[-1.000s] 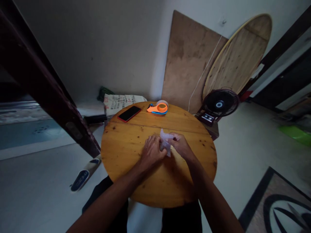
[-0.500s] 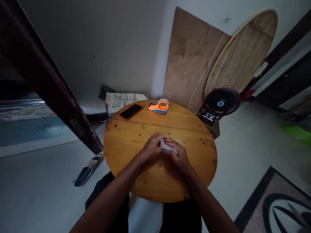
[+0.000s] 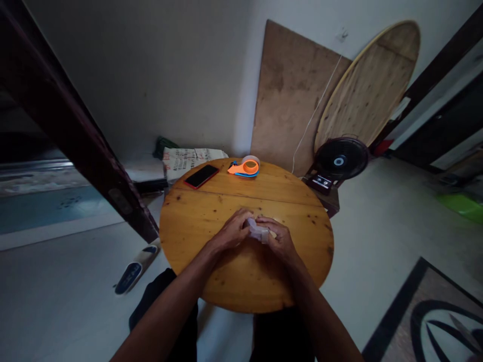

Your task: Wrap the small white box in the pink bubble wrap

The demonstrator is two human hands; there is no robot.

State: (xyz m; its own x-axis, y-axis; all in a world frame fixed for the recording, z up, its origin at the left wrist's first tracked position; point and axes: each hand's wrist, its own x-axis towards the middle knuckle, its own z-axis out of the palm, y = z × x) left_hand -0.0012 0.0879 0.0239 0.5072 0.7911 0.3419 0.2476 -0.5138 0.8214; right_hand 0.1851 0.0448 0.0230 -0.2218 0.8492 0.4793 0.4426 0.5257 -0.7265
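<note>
A small, pale, translucent item [image 3: 258,232] is held between my two hands over the middle of the round wooden table [image 3: 241,296]; its exact nature is too small to tell. My left hand [image 3: 234,229] has its fingers wrapped round the item's left end. On the other end, my right hand [image 3: 279,237] is closed, with a bit of something light yellow by its thumb. Behind the hands, an orange and blue tape dispenser [image 3: 245,168] lies near the table's far edge. To its left is a black phone [image 3: 202,176] with a red edge.
A dark fan [image 3: 339,160] stands beyond the table's right side. Against the wall lean a brown board [image 3: 292,90] and a round wooden top [image 3: 372,83]. A printed sack [image 3: 181,160] sits behind the table, and a slipper [image 3: 136,269] lies on the floor at left.
My hands have drawn slightly apart at the front, and more of the pale item shows between them. The whole view has shifted a little.
</note>
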